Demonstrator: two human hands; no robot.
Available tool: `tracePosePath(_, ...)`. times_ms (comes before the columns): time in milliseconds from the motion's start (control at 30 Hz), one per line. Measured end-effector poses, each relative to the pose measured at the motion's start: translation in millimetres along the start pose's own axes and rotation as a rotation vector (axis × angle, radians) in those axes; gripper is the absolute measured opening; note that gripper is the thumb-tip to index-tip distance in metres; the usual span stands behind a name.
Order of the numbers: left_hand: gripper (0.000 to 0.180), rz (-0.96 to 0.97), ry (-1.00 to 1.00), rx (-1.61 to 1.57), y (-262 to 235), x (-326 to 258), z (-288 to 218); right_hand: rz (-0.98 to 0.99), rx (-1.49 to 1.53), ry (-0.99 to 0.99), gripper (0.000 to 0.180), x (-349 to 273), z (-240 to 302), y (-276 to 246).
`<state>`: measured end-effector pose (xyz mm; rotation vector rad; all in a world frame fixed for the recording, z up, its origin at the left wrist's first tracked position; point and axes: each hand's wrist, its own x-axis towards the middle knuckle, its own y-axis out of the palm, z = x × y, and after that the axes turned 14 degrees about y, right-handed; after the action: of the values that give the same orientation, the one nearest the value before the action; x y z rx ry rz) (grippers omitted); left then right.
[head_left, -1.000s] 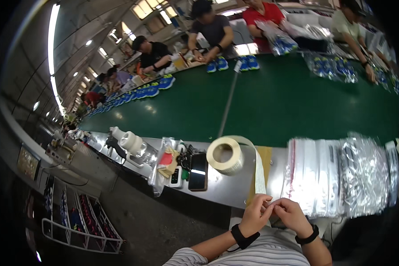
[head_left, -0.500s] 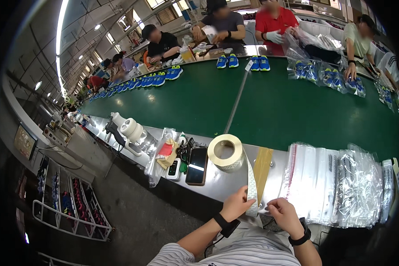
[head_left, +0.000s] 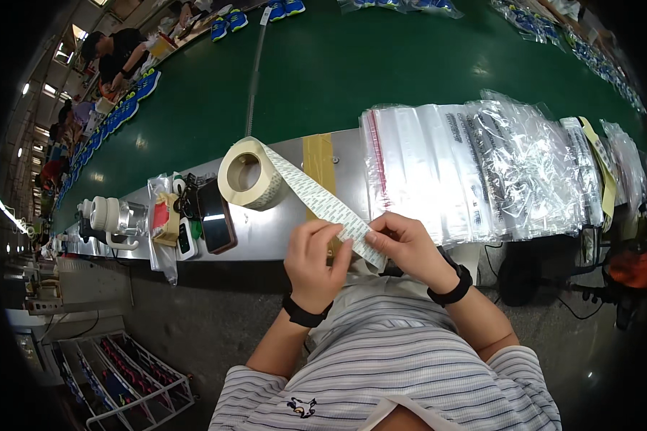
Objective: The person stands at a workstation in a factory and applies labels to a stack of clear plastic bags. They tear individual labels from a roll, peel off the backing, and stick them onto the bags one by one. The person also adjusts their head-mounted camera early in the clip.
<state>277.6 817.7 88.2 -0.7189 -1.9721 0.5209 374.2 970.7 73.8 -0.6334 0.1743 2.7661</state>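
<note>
A thick roll of labels (head_left: 239,171) stands on the metal ledge with its core facing up. From it a pale strip of labels (head_left: 316,200), patterned with small print, runs slantwise down to my hands. My left hand (head_left: 316,260) is closed, thumb and forefinger pinching the strip's left edge. On the other side my right hand (head_left: 407,248) grips the strip near its loose end, thumb on top. The end of the strip hangs between the hands, in front of my striped shirt.
Flat stacks of clear plastic bags (head_left: 438,165) lie right of a brown tape strip (head_left: 318,172). A phone (head_left: 216,217), a small white device (head_left: 187,239) and a clear bottle (head_left: 122,219) sit left. Beyond runs a green conveyor belt (head_left: 381,65) with blue shoes (head_left: 228,23). A co-worker (head_left: 115,54) is at its far side.
The view has tilted down and shifted right. My hands have lifted the strip, so it now stretches slantwise from the roll. My right hand has come onto the strip; before it was beside it.
</note>
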Motion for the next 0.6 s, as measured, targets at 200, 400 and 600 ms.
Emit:
tracePosePath(200, 0.022, 0.042, -0.347, -0.451, 4.9, -4.8, 11.3, 0.288, 0.324, 0.023, 0.013, 1.8, -2.3, 0.5)
tracePosePath(400, 0.014, -0.02, -0.661, -0.663, 11.1, 1.0, 26.7, 0.168, -0.137, 0.149, 0.018, -9.1, -7.8, -5.6)
tracePosePath(600, 0.01, 0.19, -0.227, -0.378, 2.0, 4.0, 4.9, -0.052, -0.248, 0.084, 0.021, -9.3, -7.8, -5.8)
